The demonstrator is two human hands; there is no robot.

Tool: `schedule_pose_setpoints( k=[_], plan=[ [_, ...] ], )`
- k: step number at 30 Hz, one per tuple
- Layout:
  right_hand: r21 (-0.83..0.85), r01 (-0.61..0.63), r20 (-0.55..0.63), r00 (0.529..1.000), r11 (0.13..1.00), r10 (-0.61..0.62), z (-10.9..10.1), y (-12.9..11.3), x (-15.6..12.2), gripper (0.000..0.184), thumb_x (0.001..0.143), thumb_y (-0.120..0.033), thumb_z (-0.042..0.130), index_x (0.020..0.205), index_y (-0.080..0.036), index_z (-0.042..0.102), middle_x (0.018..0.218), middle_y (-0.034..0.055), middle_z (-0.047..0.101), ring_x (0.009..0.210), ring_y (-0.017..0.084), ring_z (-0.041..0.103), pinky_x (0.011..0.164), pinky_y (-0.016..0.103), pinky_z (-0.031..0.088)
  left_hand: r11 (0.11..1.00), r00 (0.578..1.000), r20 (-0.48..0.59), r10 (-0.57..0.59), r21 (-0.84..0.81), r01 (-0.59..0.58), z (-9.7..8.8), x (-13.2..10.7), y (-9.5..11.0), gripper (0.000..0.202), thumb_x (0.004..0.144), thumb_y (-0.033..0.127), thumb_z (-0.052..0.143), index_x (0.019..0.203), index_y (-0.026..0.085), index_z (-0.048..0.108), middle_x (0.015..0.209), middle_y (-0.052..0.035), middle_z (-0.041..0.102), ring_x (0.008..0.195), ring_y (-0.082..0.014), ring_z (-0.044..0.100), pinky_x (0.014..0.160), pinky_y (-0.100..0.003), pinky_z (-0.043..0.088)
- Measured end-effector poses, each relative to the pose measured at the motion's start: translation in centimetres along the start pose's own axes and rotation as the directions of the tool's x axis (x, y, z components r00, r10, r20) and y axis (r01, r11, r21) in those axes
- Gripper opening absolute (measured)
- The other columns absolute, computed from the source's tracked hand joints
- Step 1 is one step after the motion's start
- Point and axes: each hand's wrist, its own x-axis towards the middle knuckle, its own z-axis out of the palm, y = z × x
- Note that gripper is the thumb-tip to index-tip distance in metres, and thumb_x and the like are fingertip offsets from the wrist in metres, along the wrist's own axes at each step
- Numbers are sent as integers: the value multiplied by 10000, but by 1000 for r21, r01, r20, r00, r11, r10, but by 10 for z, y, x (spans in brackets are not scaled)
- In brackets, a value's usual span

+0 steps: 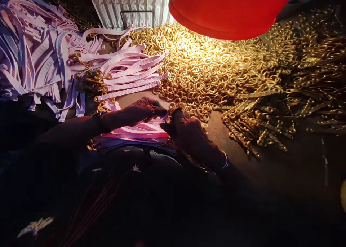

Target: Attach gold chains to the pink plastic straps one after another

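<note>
My left hand (147, 109) is closed in a pinch. A small bit of lilac-pink strap (168, 116) shows at its fingertips. My right hand (186, 129) meets it there, thumb and fingers pressed together; deep shadow hides what they hold. Beneath both hands lies a stack of pink straps (137, 131), with gold hardware at its left end. More pink straps (132, 86) are laid side by side just beyond my left hand, gold clasps at their left ends. A wide heap of gold rings (194, 77) begins right past my fingertips.
A red lamp shade (229, 12) hangs low over the rings. Behind them stands a ribbed pale panel (135, 5). At left is a large tangle of pink straps (35, 52). Gold chain-like pieces (251, 120) lie at right on the dark tabletop (302, 160).
</note>
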Motion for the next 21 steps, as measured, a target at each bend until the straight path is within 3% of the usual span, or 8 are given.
schedule_pose_setpoints(
  k=[4,9,11,14,17,21],
  plan=[
    [-159,16,27,1000,987,-12,19,-4,-40,320,901,-491,589,947,-177,550,720,84,525,622,194,479,572,308,310,997,996,64,-69,33,67,9,-28,-22,326,725,366,812,620,103,649,474,15,447,399,-44,348,403,-212,236],
    [-280,35,-30,999,959,-45,35,-3,-64,158,965,-313,462,937,-176,537,769,83,589,612,168,488,525,281,311,998,987,156,-31,-43,38,22,-55,-38,316,764,402,780,738,101,686,684,-46,657,602,-124,599,557,-240,489],
    [-222,33,-59,997,975,-47,38,-5,-64,164,958,-323,471,969,-169,528,779,73,620,613,162,520,517,270,347,993,986,162,-27,-107,44,26,-61,-38,319,761,402,786,779,102,681,753,-53,691,685,-139,640,644,-258,537],
    [-21,-46,-87,995,999,44,40,-8,-59,203,956,-382,489,935,-180,503,747,32,617,615,140,541,550,253,408,985,991,116,-60,-155,78,29,-64,-35,320,763,399,785,790,103,666,790,-61,710,737,-156,665,694,-274,557],
    [97,-67,-10,998,993,69,40,-8,-55,253,929,-405,540,815,-203,437,699,-7,567,589,107,477,546,232,378,978,985,124,-122,-152,140,28,-61,-35,317,752,390,791,770,102,661,761,-58,706,708,-153,661,668,-260,547],
    [140,-124,110,988,982,109,40,-5,-50,311,893,-447,584,814,-212,398,656,-21,523,556,101,412,512,238,315,958,966,147,-213,-163,236,29,-54,-38,326,720,372,810,714,101,629,676,-33,662,593,-114,608,548,-205,483]
  ],
)
